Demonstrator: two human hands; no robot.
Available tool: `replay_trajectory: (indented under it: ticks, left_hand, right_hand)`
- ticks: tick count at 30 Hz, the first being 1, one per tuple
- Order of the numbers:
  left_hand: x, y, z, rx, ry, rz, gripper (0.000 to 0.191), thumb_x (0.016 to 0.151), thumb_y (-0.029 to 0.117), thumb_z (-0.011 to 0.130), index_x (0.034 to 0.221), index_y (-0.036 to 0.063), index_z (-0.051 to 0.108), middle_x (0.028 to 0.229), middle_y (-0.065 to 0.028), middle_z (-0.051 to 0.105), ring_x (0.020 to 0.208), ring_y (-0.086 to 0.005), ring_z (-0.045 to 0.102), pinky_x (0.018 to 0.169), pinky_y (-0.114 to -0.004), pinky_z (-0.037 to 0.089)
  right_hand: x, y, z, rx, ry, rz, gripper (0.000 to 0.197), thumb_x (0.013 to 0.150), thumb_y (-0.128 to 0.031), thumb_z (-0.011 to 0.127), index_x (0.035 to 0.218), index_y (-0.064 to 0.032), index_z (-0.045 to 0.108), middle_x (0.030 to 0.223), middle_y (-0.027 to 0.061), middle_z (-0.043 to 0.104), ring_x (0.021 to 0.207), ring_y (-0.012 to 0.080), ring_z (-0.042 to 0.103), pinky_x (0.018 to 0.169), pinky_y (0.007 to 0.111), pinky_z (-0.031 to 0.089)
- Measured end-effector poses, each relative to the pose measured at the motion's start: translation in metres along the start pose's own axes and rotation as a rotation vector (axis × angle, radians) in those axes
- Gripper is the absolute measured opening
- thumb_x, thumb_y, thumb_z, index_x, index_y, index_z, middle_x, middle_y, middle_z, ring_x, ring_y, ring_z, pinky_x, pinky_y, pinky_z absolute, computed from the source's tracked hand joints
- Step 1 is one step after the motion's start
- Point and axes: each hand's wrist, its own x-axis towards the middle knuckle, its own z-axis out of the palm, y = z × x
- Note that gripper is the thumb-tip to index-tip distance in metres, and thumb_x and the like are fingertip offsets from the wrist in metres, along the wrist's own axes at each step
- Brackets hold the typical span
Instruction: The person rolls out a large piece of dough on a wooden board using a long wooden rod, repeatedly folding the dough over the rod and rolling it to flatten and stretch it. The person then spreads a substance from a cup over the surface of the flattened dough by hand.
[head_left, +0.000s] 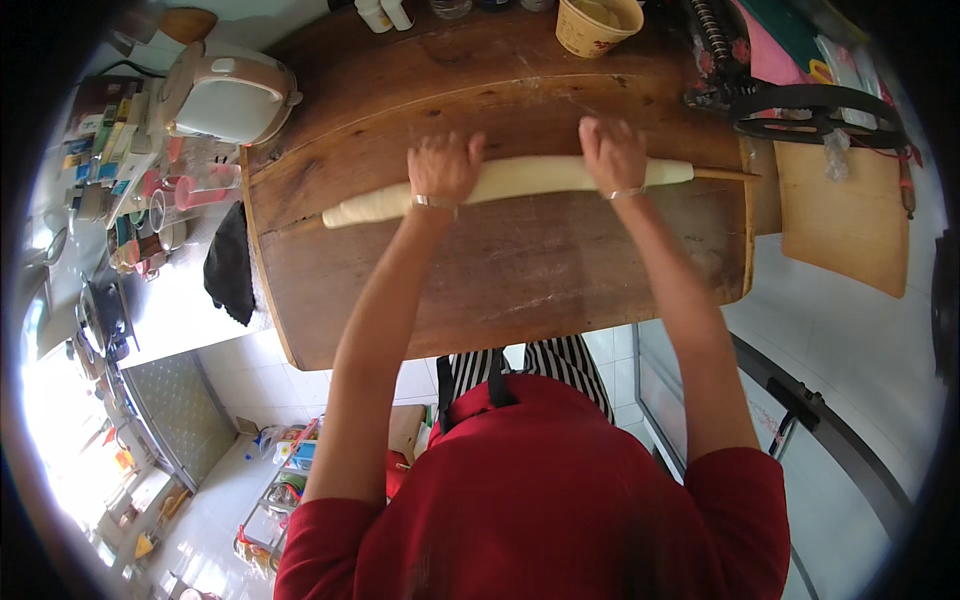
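A long sheet of pale dough (525, 178) is wound around a thin wooden rolling pin (726, 173), whose bare end sticks out at the right. The roll lies across a brown wooden board (510, 262), slightly tilted, its left end nearer to me. My left hand (447, 171) rests on the roll left of its middle, with the thumb out to the side. Right of the middle, my right hand (613, 156) lies on the dough. Both hands look blurred at the fingers, and the fingertips are hard to make out. A band circles each wrist.
Behind the board's left part stands a white rice cooker (232, 97). A paper tub (598, 28) is at the far edge. On the left counter are a dark cloth (231, 266) and clear plastic cups (206, 187). A black ring-shaped rack (817, 112) and a light wooden board (844, 217) are at the right.
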Motion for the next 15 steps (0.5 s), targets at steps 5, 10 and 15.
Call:
replay_trajectory:
  ticks: [5,10,15]
  left_hand:
    - [-0.007,-0.056,0.018,0.033,0.384,0.058,0.038,0.094,0.041,0.049,0.090,0.0085,0.067,0.091,-0.0123,0.068,0.090,-0.0328,0.061,0.081,-0.050,0.043]
    - [-0.002,-0.065,0.004,0.074,0.189,-0.051,0.034,0.091,0.035,0.048,0.084,0.0090,0.069,0.091,-0.0113,0.069,0.093,-0.0321,0.062,0.081,-0.049,0.043]
    - [-0.076,-0.092,-0.004,0.075,0.103,-0.074,0.033,0.092,0.032,0.047,0.081,0.0098,0.069,0.085,-0.0108,0.069,0.088,-0.0308,0.063,0.080,-0.047,0.044]
  right_hand:
    - [-0.035,0.092,0.011,-0.070,0.121,0.030,0.024,0.095,-0.029,0.051,0.087,-0.0148,0.068,0.083,0.0072,0.068,0.081,0.0294,0.065,0.073,0.043,0.049]
    - [-0.022,0.070,-0.009,-0.263,-0.238,0.410,0.043,0.097,-0.039,0.041,0.083,-0.0099,0.070,0.083,0.0116,0.070,0.080,0.0345,0.065,0.076,0.048,0.047]
    - [-0.085,0.012,-0.029,-0.219,-0.178,0.340,0.043,0.096,-0.035,0.041,0.075,-0.0101,0.068,0.077,0.0122,0.068,0.074,0.0332,0.063,0.070,0.048,0.046]
